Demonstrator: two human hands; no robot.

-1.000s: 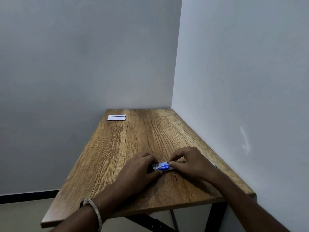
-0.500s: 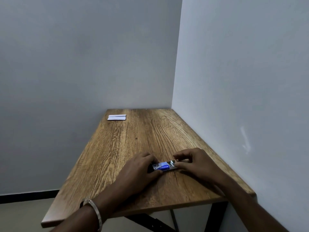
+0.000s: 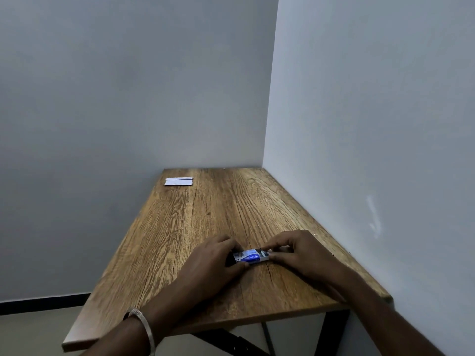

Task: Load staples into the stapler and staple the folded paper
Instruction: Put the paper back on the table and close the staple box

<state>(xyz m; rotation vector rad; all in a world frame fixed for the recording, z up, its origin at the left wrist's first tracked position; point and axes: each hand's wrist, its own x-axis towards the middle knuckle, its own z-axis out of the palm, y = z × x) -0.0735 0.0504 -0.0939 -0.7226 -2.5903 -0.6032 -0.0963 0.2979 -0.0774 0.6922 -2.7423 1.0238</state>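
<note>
While both hands work one item, scene by label:

Left hand: left hand [image 3: 214,263] palm down on the surface, fingers curled round the left end of the small blue box, pinning it. Thumb tip under the box's near edge.

Right hand: right hand [image 3: 299,250] just right of the left one, fingertips pinched at the right end of the same box. Closed on that end; cannot tell whether it grips a flap, a drawer or the box body.

Staple box: small blue box [image 3: 251,256], white print, lies flat between the two hands, touching both. Right end looks partly open, a pale edge showing; contents too small to read.

Folded paper: folded paper [image 3: 179,181], white, flat, far ahead of both hands at the far-left corner of the surface, well apart from them. Two stacked strips or one fold, cannot tell.

Stapler: not made out; a dark bit under the left hand's fingers, cannot tell what it is.

Surface: wooden surface [image 3: 205,219], grain running away from the hands, pushed into a corner, black frame legs below the near edge.

Walls: grey wall [image 3: 128,98] beyond the hands and another [image 3: 372,124] just right of the right hand's forearm.

Wrist: metal bangle [image 3: 144,327] on the left wrist, nearer the camera than the hand.

Floor: pale floor [image 3: 38,335] to the left below the surface, black skirting along the wall.
</note>
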